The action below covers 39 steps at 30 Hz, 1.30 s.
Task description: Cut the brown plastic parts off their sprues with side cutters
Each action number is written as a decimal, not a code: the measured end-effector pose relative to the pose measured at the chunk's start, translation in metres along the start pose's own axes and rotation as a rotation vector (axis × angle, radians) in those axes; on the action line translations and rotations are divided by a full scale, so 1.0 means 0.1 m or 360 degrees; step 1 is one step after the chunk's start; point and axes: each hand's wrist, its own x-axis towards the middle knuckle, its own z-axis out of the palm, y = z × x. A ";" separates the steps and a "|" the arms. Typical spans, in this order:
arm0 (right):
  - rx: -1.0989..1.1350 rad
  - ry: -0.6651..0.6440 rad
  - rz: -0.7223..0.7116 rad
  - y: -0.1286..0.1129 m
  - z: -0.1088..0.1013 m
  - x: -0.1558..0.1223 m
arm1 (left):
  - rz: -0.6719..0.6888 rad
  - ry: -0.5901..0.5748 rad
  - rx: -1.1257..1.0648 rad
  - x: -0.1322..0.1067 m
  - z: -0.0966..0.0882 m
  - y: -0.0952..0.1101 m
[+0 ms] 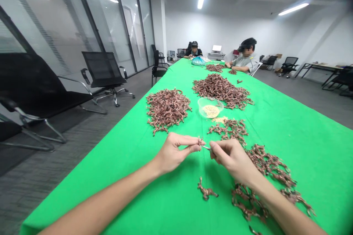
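Above the green cloth, my left hand (179,152) pinches a small brown animal figurine (200,141) between thumb and fingers; most of the figurine is hidden. My right hand (230,156) is closed around a thin metal tool (206,147). Its tip reaches the left fingertips, at the figurine; whether it is a blade or tweezers I cannot tell. Below the hands a single brown kangaroo-like figurine (206,191) lies on the cloth. More figurines lie in loose clusters (271,167) beside and under my right forearm.
Two big figurine piles (168,110) (220,90) stand farther up the green table (132,143). Near them is a clear plastic bowl (202,112) with pale small pieces, some spilled (220,120) beside it. Two people sit at the far end by a blue bag (198,61). Black chairs (104,69) stand left.
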 end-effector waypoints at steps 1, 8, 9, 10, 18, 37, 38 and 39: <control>0.0083 -0.0061 0.0054 0.00 -0.01 0.00 | 0.0029 0.0002 0.0022 0.00 0.00 0.00; -0.0238 0.0367 -0.0292 -0.01 -0.05 0.01 | -0.0175 0.0053 -0.0249 0.03 0.04 -0.02; -0.0358 0.0474 -0.0433 0.00 -0.05 0.01 | -0.0213 0.0064 -0.0316 0.04 0.05 -0.03; -0.0462 0.0550 -0.0565 0.01 -0.04 0.01 | -0.0247 0.0076 -0.0378 0.04 0.05 -0.04; -0.0984 0.0685 -0.1012 0.08 -0.03 0.02 | -0.0366 -0.0009 -0.0696 0.03 0.08 -0.10; -0.1419 0.0710 -0.1201 0.07 -0.06 -0.02 | -0.0453 -0.0170 -0.0801 -0.01 0.10 -0.08; -0.1424 0.0712 -0.1202 0.07 -0.06 -0.02 | -0.0455 -0.0171 -0.0796 -0.01 0.10 -0.08; -0.1425 0.0715 -0.1198 0.07 -0.06 -0.02 | -0.0453 -0.0172 -0.0788 0.00 0.10 -0.08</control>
